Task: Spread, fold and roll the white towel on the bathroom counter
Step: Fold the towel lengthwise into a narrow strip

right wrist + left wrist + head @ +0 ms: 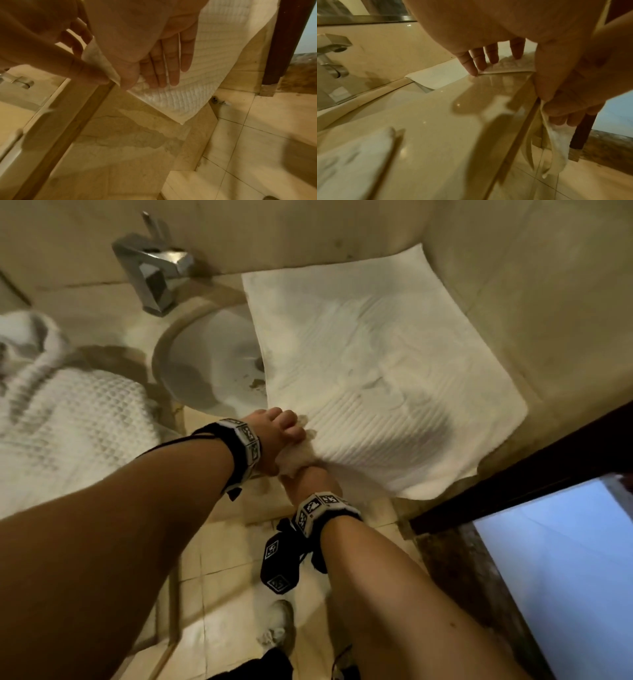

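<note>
White towel (376, 364) is lying spread on the counter (419, 121), its near corner being pinched by the left hand (284, 429) and right hand (308, 477) together

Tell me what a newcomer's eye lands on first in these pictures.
First, the white towel, spread flat over the counter right of the sink, its left edge lying over the basin and its near edge hanging off the front. Next, both hands meeting at its near-left corner: the left hand on top, the right hand just below, gripping the bunched corner. A chrome faucet stands behind the sink.
</note>
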A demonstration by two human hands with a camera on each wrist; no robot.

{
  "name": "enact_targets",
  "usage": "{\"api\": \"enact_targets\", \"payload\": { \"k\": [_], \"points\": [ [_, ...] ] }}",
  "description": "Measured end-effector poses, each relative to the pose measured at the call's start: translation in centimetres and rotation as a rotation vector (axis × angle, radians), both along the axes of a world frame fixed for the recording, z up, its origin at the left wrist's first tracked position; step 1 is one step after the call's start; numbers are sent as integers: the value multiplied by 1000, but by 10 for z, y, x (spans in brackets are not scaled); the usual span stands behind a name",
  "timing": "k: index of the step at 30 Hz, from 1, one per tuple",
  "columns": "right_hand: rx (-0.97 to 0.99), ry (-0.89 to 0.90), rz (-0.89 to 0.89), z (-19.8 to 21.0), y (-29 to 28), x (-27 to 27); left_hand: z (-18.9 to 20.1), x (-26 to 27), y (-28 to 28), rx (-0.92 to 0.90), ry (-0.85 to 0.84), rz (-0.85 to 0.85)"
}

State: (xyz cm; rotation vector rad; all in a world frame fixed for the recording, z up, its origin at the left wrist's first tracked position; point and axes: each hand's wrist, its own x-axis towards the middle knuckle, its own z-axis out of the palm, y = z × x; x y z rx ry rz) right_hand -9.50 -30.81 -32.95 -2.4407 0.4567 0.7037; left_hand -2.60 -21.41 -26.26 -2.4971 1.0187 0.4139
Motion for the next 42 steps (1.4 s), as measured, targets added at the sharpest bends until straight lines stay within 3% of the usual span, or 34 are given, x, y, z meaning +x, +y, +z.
{"api": "enact_targets", "payload": {
  "k": [10,16,19,21,25,29,37,42],
  "points": [
    [24,-63,-214,-1,24,-10,-6,2,4,-30,10,-19],
    [3,-13,-48,16,13,-8,-7,5,5,-29,21,-33],
    [-20,21,114,31,-6,-10,-2,7,5,-14,24,-82],
    [-33,-9,112,45,-23,-9,1,10,4,-25,20,-112],
    [38,-179,-76,72,-46,-5,6,21,-7,-34,22,-109],
    [25,-256,-118,85,-69,-4,16,38,-25,2,15,28],
    [-60,-294,-209,108,-135,2,40,66,-79,-216,-37,190],
    [-182,-322,-296,123,-190,5,62,82,-133,-295,-199,112]
  ]
}}
